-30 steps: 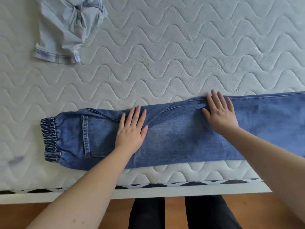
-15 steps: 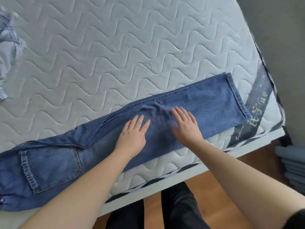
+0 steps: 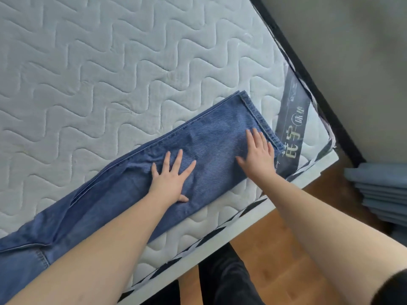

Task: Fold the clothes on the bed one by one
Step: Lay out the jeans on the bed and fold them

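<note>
A pair of blue jeans [image 3: 211,137] lies lengthwise along the near edge of the bed, folded leg on leg, with the hems at the right. My left hand [image 3: 170,178] lies flat with spread fingers on the middle of the legs. My right hand [image 3: 257,154] presses flat on the denim just short of the hem. The waist end runs out of view at the lower left, where a back pocket corner shows.
The white quilted mattress [image 3: 110,73] fills the view behind the jeans. A dark label strip [image 3: 290,115] crosses its right corner. A grey wall stands to the right. A stack of blue-grey folded fabric [image 3: 383,190] sits on the wooden floor. My dark-trousered legs stand below the bed edge.
Both hands have slid to the right along the jeans legs, the right one reaching the hem. The view has swung right, so the light blue garment at the left has left the frame.
</note>
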A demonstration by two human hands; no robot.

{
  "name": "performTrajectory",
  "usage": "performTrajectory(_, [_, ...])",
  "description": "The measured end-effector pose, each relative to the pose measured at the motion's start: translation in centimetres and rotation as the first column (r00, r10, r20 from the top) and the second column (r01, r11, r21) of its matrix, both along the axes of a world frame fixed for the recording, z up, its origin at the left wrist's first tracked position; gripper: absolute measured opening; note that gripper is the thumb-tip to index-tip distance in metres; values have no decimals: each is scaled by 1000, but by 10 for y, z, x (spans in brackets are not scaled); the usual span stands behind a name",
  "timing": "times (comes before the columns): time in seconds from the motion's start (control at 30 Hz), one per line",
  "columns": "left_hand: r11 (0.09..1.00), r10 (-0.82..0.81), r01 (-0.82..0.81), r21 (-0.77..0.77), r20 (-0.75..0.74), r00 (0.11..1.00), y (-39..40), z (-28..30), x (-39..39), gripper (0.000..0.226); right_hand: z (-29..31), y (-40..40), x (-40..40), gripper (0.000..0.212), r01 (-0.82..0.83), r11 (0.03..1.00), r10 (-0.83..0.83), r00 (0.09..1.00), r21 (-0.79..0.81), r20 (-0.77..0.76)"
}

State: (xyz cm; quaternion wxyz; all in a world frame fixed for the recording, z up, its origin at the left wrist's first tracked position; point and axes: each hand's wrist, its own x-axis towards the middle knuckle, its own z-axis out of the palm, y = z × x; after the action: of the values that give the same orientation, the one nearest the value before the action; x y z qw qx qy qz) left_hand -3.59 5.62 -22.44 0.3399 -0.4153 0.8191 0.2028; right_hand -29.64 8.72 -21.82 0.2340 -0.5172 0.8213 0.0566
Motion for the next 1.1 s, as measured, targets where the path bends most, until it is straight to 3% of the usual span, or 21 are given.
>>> performTrajectory(0.3, [999,32,-33,21,53,998,-3,-1,-3,126,-7,-36,-48,116,143,989,-147,983,44,107])
performTrajectory(0.37, [999,37,-38,20,54,998,-3,-2,-4,126,-7,-45,-54,107,198,979,-203,969,52,139])
performTrajectory(0.5, [999,39,-41,22,68,997,-2,-3,-5,126,3,-63,-66,69,269,956,-293,906,117,306])
performTrajectory(0.6, [999,37,-39,30,68,997,-2,-3,-4,125,24,-69,-56,44,188,976,-215,922,114,323])
performTrajectory(0.7, [998,36,-39,53,61,998,-3,2,-4,123,54,-65,-26,46,127,990,-139,910,55,392])
performTrajectory(0.8, [992,63,-65,106,23,998,-12,15,-7,107,85,-52,14,52,142,989,-111,901,-43,420])
performTrajectory(0.9, [975,215,-200,98,-178,960,-27,37,-4,67,112,-34,60,54,156,981,-92,901,-119,425])
performTrajectory(0.93, [940,341,-322,115,-274,899,-30,45,-1,54,119,-27,75,54,146,980,-77,902,-132,425])
performTrajectory(0.97, [863,504,-474,175,-365,783,-30,53,3,42,126,-22,90,53,134,981,-60,899,-142,433])
performTrajectory(1.0, [733,674,-617,286,-430,601,-29,62,8,35,133,-17,105,53,127,980,-45,891,-153,451])
performTrajectory(1.03, [552,818,-706,443,-450,357,-29,72,12,35,139,-13,120,53,120,978,-26,880,-169,474])
performTrajectory(1.1, [172,937,-649,741,-326,-124,-29,96,23,48,146,-9,149,54,83,976,31,863,-202,505])
